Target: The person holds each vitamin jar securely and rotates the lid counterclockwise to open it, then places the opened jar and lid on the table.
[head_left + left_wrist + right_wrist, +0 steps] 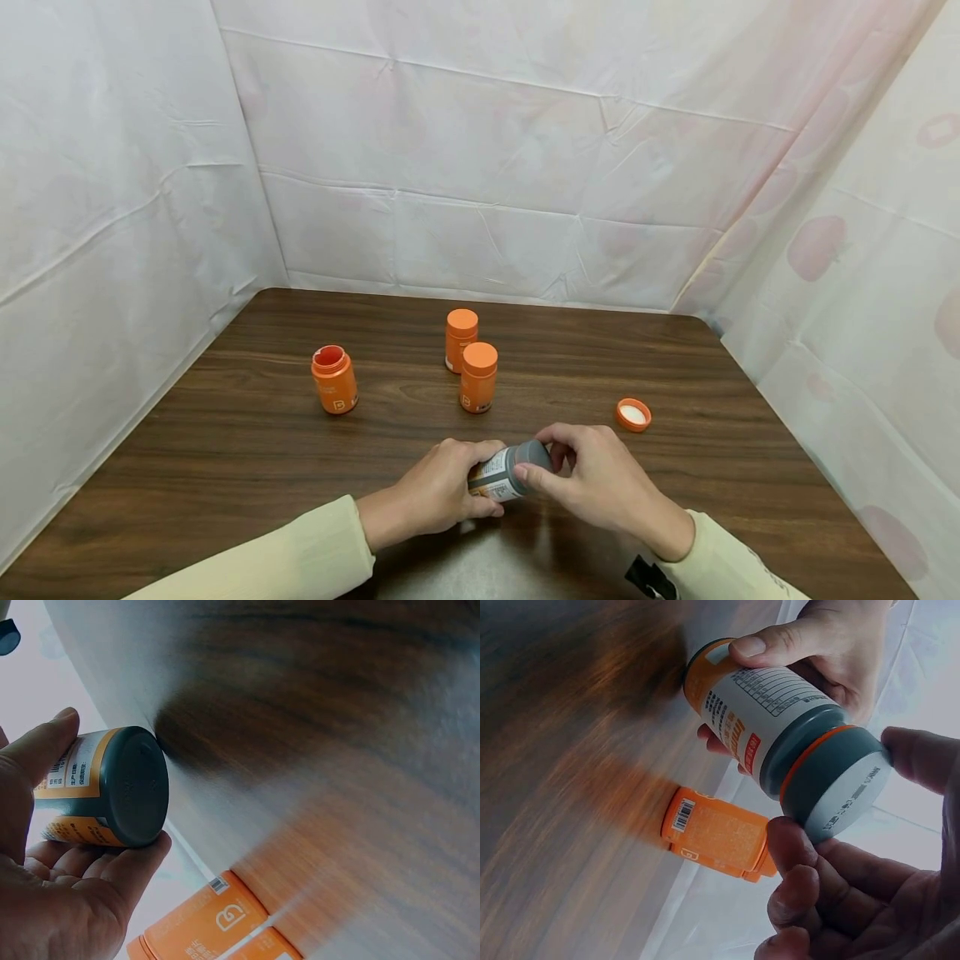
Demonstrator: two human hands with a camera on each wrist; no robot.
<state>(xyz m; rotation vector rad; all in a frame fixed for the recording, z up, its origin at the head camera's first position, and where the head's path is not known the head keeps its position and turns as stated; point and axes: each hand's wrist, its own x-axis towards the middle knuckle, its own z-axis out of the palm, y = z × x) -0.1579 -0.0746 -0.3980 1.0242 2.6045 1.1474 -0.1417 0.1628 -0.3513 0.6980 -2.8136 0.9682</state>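
Observation:
A dark grey-green pill bottle (495,479) with a white and orange label is tilted on its side just above the table near the front. My left hand (444,490) grips its body, thumb on one side and fingers on the other. At the other end, my right hand (600,479) pinches the grey cap (838,784) between thumb and fingers. In the right wrist view an orange ring shows between cap and bottle neck. The bottle's dark base (139,786) faces the left wrist camera.
Two capped orange bottles, one nearer (478,379) and one farther (460,340), stand behind the hands. To the left is an uncapped orange bottle (335,383). An orange lid (633,414) lies inside-up at right on the brown wooden table (225,450). White sheets surround the table.

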